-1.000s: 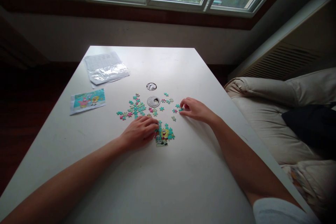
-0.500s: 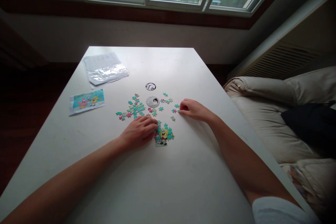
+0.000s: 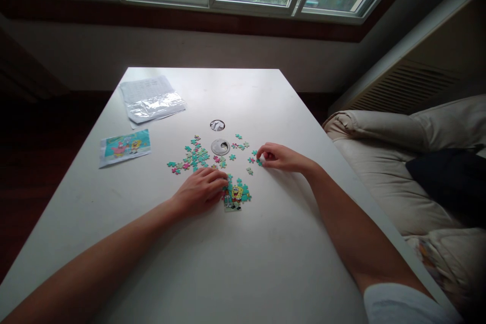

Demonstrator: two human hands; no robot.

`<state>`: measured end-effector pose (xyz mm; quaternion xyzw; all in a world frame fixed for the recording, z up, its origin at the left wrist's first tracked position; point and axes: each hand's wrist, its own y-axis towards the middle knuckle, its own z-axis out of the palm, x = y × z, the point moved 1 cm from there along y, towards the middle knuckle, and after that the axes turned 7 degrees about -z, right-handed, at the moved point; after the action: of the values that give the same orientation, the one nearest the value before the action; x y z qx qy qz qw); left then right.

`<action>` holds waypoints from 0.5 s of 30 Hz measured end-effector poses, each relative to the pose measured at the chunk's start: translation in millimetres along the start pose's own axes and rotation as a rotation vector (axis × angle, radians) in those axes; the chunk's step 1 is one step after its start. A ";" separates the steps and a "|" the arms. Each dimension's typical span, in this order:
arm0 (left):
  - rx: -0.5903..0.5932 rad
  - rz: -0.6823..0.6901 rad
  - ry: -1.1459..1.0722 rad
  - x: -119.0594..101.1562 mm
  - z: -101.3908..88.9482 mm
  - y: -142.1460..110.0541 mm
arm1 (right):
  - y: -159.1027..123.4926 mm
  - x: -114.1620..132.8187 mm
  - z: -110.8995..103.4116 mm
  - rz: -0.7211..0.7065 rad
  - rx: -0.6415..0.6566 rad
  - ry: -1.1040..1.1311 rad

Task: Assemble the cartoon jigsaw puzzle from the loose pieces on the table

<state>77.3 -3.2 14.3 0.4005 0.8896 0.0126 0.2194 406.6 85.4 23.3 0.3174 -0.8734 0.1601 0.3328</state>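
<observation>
A partly joined jigsaw puzzle [image 3: 237, 194] with a yellow cartoon figure lies on the table in front of me. My left hand [image 3: 201, 188] rests low at its left edge, fingers laid out and slightly bent, covering part of that side. To the right of the loose pieces, my right hand [image 3: 276, 157] has its thumb and index finger curled around a small teal puzzle piece [image 3: 259, 162] at the tabletop. Loose puzzle pieces [image 3: 196, 156] in teal, pink and green are spread beyond my left hand. More pieces [image 3: 241, 147] lie between the hands.
A round silvery lid-like disc [image 3: 220, 147] and a smaller shiny disc [image 3: 217, 125] lie behind the pieces. On the left of the white table [image 3: 243, 268] are a picture sheet [image 3: 125, 148] and a clear plastic packet with paper [image 3: 154, 98]. A pale sofa [image 3: 364, 172] stands at right.
My right thumb and index finger have parted slightly and shifted a little left, exposing a teal piece at their tips. My left hand and the joined puzzle stay in place.
</observation>
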 end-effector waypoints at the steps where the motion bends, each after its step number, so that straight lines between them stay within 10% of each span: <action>1: -0.001 0.000 0.000 -0.1 0.1 0.1 | 0.1 0.6 -0.1 -0.005 0.005 -0.009; 15: 0.001 0.001 -0.005 0.4 0.7 0.3 | 2.9 6.8 5.5 -0.038 -0.012 -0.094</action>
<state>77.6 -2.8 13.6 0.4011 0.8888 0.0112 0.2213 398.2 81.9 23.7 0.3392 -0.8829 0.1333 0.2962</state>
